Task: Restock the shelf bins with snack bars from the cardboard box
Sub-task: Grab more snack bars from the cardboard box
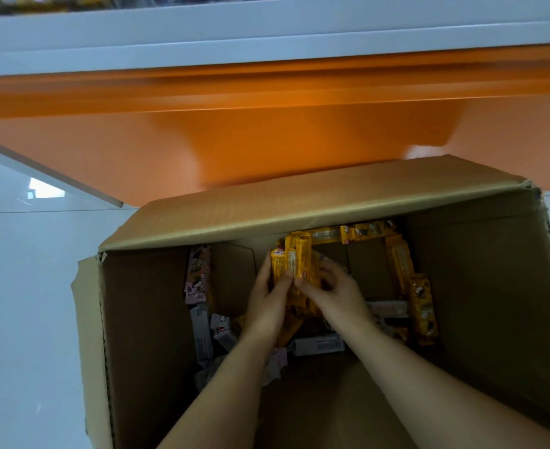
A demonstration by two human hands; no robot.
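Here the left hand (267, 303) and right hand (335, 293) together pinch a bundle of yellow snack bars (294, 264), thumbs meeting on its front, low inside the cardboard box (299, 209). The slick, loosely stacked wrappers could fan apart and slip on lifting. Both forearms reach down, wrists close. Loose bars (419, 299) lie just right of the hands.

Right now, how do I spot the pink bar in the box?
Look inside the open cardboard box, along its left wall. The pink bar sits at the far end there; its cartoon print separates it from the plain grey bar just nearer.
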